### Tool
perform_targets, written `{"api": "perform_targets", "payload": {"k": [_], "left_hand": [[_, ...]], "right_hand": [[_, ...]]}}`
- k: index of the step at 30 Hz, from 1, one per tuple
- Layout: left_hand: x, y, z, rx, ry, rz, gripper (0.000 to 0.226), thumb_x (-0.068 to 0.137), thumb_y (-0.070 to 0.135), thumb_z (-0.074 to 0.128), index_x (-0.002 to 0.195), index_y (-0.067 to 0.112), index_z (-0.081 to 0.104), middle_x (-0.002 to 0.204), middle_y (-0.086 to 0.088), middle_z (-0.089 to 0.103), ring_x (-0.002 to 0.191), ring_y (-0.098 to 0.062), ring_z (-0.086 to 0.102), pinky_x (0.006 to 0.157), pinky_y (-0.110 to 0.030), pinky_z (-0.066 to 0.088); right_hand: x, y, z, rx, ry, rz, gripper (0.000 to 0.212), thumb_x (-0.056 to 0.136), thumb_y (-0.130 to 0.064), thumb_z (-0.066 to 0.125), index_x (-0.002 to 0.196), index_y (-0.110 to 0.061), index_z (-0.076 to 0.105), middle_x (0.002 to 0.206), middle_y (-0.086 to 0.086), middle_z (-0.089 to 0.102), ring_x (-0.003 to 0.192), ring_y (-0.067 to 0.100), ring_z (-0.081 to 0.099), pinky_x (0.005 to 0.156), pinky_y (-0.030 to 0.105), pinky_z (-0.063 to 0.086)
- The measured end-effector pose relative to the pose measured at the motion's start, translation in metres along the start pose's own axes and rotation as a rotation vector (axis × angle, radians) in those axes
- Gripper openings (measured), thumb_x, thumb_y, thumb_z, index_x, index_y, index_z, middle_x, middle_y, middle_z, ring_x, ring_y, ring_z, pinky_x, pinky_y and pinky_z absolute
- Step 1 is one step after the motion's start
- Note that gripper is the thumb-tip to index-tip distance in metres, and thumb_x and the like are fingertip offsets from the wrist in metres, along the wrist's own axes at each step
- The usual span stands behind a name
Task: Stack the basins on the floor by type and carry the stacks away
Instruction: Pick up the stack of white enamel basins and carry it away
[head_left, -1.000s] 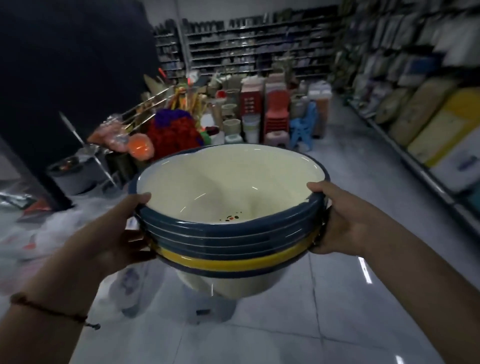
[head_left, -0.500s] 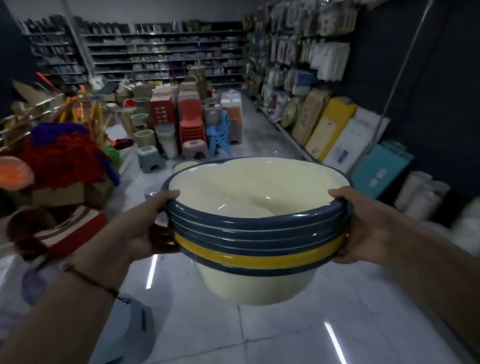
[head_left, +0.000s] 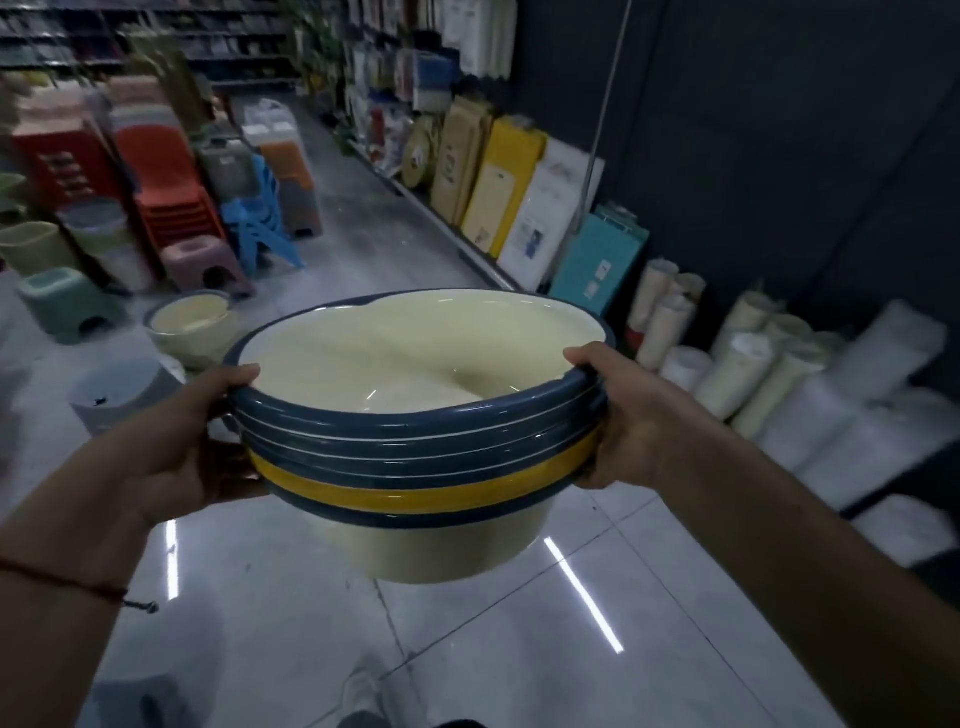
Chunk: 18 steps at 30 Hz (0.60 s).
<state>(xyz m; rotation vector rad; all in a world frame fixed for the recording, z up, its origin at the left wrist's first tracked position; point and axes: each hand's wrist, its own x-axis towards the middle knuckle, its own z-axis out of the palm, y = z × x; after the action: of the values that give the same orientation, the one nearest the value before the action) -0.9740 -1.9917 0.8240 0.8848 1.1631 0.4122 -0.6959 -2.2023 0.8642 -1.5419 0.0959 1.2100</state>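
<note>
A person carries a stack of nested cream basins (head_left: 415, 457) in the air above the grey tiled floor (head_left: 493, 649), one hand at each side of the rims. Most rims in the stack are dark blue; one near the bottom is yellow, with another blue rim beneath it. The left hand (head_left: 171, 441) grasps the left side of the stack, its thumb hooked over the top rim and its fingers curled under the rims. A thin red cord bracelet (head_left: 67, 581) circles that wrist. The right hand (head_left: 631, 421) grasps the right side in the same way, thumb lying over the top rim and fingers wrapped below.

Behind the stack and to its left, a single cream basin with a blue rim (head_left: 191, 332) sits on the floor, just beside a grey upturned tub (head_left: 122, 395). Farther beyond the stack on that side stand a green step stool (head_left: 70, 306), a pink stool (head_left: 208, 265), stacked red chairs (head_left: 166, 192) and small blue chairs (head_left: 260, 223). To the right of the stack, pale rolls (head_left: 737, 364) lean in a row against a dark wall, with a teal box (head_left: 597, 260) and yellow flat packs (head_left: 504, 187) lined up beyond them. Blurred store shelving (head_left: 156, 41) fills the far end of the aisle.
</note>
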Motion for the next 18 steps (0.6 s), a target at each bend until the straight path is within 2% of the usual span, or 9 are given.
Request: {"api": "perform_targets", "payload": {"k": [4,7,9,15,18], "left_hand": [[0.055,0.021,-0.014,0.018,-0.012,-0.007,0.037,0.084,0.043,0.067,0.109,0.016,0.059,0.104,-0.018,0.064,0.091,-0.034,0.064,0.063,-0.050,0.061],[0.092,0.045,-0.031,0.020,-0.017,-0.036,0.034,0.084,0.043,0.068,0.103,0.015,0.062,0.091,-0.018,0.068,0.083,-0.032,0.065,0.061,-0.046,0.062],[0.114,0.065,-0.041,0.041,-0.015,-0.039,0.034,0.084,0.043,0.069,0.103,0.015,0.061,0.089,-0.018,0.067,0.082,-0.032,0.066,0.060,-0.045,0.062],[0.169,0.122,-0.054,0.100,-0.025,-0.045,0.035,0.085,0.041,0.068,0.106,0.014,0.058,0.090,-0.016,0.061,0.080,-0.029,0.062,0.072,-0.047,0.055],[0.195,0.144,-0.051,0.104,-0.040,-0.051,0.031,0.086,0.039,0.067,0.103,0.014,0.058,0.091,-0.014,0.059,0.081,-0.029,0.060,0.075,-0.049,0.054]], "right_hand": [[0.039,-0.016,0.040,0.000,0.067,-0.007,0.035,0.079,-0.035,0.074,0.100,-0.016,0.053,0.107,0.013,0.062,0.102,0.033,0.058,0.096,0.055,0.045],[0.069,-0.029,0.078,0.012,0.107,0.005,0.037,0.077,-0.033,0.075,0.101,-0.016,0.052,0.109,0.012,0.061,0.103,0.034,0.058,0.096,0.055,0.045],[0.086,-0.037,0.101,0.025,0.110,0.009,0.038,0.076,-0.033,0.076,0.101,-0.016,0.051,0.111,0.013,0.061,0.104,0.035,0.057,0.096,0.056,0.045],[0.121,-0.057,0.147,0.019,0.083,0.003,0.023,0.085,-0.034,0.067,0.098,-0.020,0.055,0.108,0.014,0.063,0.107,0.035,0.058,0.100,0.054,0.044],[0.141,-0.074,0.156,0.031,0.080,0.012,0.025,0.084,-0.035,0.069,0.097,-0.020,0.055,0.111,0.015,0.062,0.107,0.035,0.058,0.098,0.053,0.046]]}}
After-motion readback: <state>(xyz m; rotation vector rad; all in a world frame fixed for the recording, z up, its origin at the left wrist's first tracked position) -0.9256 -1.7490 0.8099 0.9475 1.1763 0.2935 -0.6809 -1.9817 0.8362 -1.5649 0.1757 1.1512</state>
